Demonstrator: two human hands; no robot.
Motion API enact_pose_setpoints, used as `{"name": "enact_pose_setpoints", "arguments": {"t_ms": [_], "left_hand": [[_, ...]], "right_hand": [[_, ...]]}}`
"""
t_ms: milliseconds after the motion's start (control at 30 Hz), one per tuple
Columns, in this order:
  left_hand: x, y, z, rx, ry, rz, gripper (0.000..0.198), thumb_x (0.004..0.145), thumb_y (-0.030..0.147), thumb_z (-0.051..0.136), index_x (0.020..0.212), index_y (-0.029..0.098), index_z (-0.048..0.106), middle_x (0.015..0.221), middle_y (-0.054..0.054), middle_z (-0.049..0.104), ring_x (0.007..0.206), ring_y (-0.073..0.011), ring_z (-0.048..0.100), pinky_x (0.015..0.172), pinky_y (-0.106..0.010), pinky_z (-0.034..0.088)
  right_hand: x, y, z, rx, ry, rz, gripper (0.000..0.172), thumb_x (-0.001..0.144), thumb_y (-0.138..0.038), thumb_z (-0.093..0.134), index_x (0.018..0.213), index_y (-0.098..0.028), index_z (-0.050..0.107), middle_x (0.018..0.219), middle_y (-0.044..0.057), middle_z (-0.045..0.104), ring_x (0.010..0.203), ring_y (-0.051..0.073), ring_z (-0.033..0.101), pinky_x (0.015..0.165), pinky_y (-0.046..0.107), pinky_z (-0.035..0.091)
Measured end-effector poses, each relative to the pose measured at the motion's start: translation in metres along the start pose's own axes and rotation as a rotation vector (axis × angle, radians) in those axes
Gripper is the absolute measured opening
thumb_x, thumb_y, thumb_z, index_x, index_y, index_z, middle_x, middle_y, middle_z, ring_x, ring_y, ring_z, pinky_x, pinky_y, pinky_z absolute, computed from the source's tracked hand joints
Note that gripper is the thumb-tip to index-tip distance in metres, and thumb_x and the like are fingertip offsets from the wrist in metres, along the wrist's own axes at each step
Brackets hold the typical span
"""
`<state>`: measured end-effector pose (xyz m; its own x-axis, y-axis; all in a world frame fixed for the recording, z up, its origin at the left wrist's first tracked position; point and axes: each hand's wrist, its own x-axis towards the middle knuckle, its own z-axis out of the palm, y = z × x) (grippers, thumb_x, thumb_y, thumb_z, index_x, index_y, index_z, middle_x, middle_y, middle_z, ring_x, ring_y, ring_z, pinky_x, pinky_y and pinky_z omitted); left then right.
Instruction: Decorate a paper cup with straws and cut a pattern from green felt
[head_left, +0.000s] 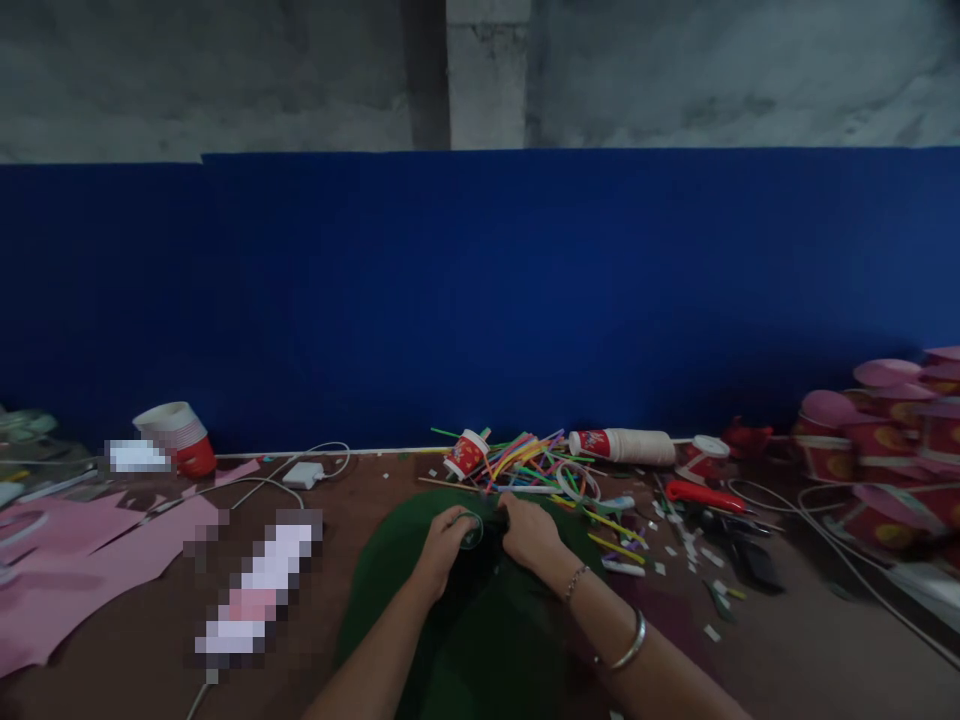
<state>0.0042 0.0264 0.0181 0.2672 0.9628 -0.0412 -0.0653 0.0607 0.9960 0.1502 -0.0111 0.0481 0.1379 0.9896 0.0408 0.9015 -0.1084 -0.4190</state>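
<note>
A dark green cloth or sheet [397,560] lies over the middle of the brown table, under both hands. My left hand [444,548] is closed round a small clear, greenish roll that looks like tape [471,531]. Just to its right, my right hand [529,535] has its fingers pressed together on something dark that I cannot make out. A bracelet and a silver bangle [634,642] are on the right wrist and forearm.
Colourful straws [525,462] and a red cup [466,455] lie behind my hands. Stacked cups [622,446], a red tool [709,496] and paper scraps are to the right. Red-and-pink cups [885,440] pile up far right. Pink sheets [97,560], a cup stack [180,440] and a white charger [303,475] are left.
</note>
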Motion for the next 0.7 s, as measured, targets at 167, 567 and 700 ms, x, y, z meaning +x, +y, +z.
{"name": "enact_pose_setpoints", "arguments": {"t_ms": [167, 567, 700], "left_hand": [[-0.001, 0.001, 0.0, 0.01, 0.009, 0.028, 0.016, 0.062, 0.032, 0.059, 0.059, 0.017, 0.055, 0.054, 0.004, 0.05, 0.052, -0.0107, 0.047, 0.052, -0.02, 0.035], [-0.004, 0.009, -0.002, 0.417, 0.038, 0.242, 0.011, 0.056, 0.01, 0.055, 0.055, 0.02, 0.06, 0.069, -0.002, 0.057, 0.081, -0.0218, 0.05, 0.078, -0.031, 0.037], [-0.008, 0.009, 0.0, 0.638, 0.145, 0.35, 0.03, 0.055, 0.005, 0.055, 0.078, 0.022, 0.064, 0.097, -0.005, 0.059, 0.101, -0.0268, 0.046, 0.091, -0.039, 0.031]], "right_hand": [[0.008, 0.012, -0.027, 0.069, 0.007, -0.096, 0.035, 0.063, -0.007, 0.054, 0.095, -0.02, 0.06, 0.09, 0.005, 0.068, 0.082, 0.019, 0.061, 0.064, 0.023, 0.036], [0.009, 0.007, -0.114, 0.013, 0.151, -0.345, 0.039, 0.067, -0.007, 0.051, 0.102, -0.021, 0.061, 0.084, 0.004, 0.068, 0.076, 0.018, 0.061, 0.062, 0.023, 0.036], [0.007, 0.01, -0.122, 0.103, 0.144, -0.349, 0.037, 0.066, -0.006, 0.052, 0.098, -0.021, 0.063, 0.087, 0.003, 0.068, 0.077, 0.017, 0.06, 0.064, 0.022, 0.037]]}}
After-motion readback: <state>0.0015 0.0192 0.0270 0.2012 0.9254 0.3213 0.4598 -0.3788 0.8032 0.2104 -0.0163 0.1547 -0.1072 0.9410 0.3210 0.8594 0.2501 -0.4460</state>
